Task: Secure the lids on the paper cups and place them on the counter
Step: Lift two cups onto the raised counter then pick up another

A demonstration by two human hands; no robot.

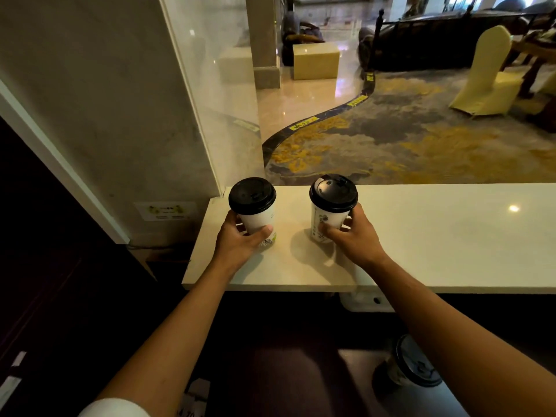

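Now both paper cups stand near the counter's left end: left hand wraps the left cup, right hand wraps the right cup, black lids on.
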